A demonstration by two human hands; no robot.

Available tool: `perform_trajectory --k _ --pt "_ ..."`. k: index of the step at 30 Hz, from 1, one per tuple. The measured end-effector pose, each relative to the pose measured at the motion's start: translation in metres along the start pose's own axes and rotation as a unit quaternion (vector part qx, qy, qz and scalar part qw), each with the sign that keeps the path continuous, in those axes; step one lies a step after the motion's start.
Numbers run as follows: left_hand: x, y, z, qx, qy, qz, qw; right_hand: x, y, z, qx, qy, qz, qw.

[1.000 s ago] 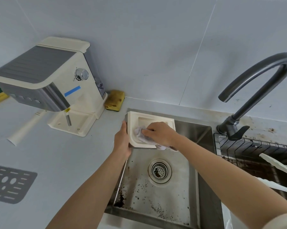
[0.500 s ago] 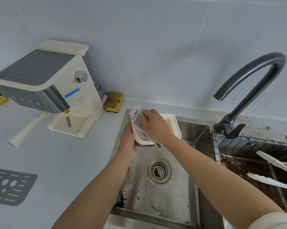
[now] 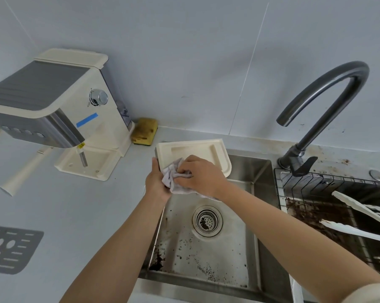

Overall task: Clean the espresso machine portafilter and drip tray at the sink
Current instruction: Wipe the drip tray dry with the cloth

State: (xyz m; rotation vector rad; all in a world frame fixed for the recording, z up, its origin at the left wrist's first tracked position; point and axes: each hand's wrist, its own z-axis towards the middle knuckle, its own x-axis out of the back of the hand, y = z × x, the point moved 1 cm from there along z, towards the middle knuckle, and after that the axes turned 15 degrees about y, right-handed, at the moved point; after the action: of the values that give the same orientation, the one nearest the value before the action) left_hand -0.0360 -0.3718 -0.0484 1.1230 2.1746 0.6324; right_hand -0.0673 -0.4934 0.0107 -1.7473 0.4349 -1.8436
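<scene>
The dark grey slotted metal grate (image 3: 9, 248) lies flat on the pale tabletop (image 3: 86, 215) at far left, apparently set aside to bare the tray it covers. Right of the cream-and-grey espresso machine (image 3: 53, 101), the left hand (image 3: 157, 185) grips the near left edge of the cream plastic drip tray (image 3: 197, 150), steadying it over the stainless steel sink (image 3: 235, 248) so drips likely fall into the basin. The right hand (image 3: 201, 176) clutches a crumpled pale grey cloth (image 3: 173, 179), pressing it against the tray's near corner to wipe it.

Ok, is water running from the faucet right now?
No, nothing flows from the faucet spout; the right hand rubs a cloth on the drip tray.
</scene>
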Motion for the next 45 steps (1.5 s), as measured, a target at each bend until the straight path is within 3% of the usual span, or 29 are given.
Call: perform_trajectory --k 2,8,13,17,23,28,30,35,41,45 --pt "0.006 0.001 0.001 -0.005 0.063 -0.009 0.998 0.004 0.007 0.0 0.007 -0.003 -0.033 0.999" --pt "0.015 0.007 -0.001 -0.042 0.107 0.005 0.993 0.016 0.046 -0.002 -0.017 -0.018 -0.128 0.991" --pt "0.026 0.008 0.01 -0.033 0.096 0.024 0.995 0.025 0.075 -0.005 -0.057 -0.012 -0.134 0.989" --pt "0.028 0.003 0.009 -0.034 0.086 0.044 0.995 0.028 0.08 -0.001 -0.042 -0.01 -0.153 0.987" --pt "0.016 -0.005 0.004 -0.055 0.054 0.095 0.992 0.036 0.063 0.013 0.019 0.058 -0.075 0.995" --pt "-0.003 -0.013 -0.004 -0.012 -0.058 0.096 0.994 0.019 0.035 0.023 0.073 0.012 -0.086 0.994" --pt "-0.005 -0.013 -0.007 -0.02 -0.059 0.095 0.994 0.017 0.033 0.027 0.057 0.015 -0.114 0.992" --pt "0.001 -0.009 -0.003 -0.048 0.048 0.064 0.996 0.021 0.042 0.031 -0.032 0.004 -0.165 0.986" --pt "-0.001 -0.006 -0.005 -0.054 0.077 0.025 0.995 0.03 0.065 0.035 -0.144 0.007 -0.208 0.967" --pt "-0.005 -0.008 -0.005 -0.054 0.076 0.021 0.995 0.033 0.065 0.028 -0.127 -0.016 -0.243 0.961"
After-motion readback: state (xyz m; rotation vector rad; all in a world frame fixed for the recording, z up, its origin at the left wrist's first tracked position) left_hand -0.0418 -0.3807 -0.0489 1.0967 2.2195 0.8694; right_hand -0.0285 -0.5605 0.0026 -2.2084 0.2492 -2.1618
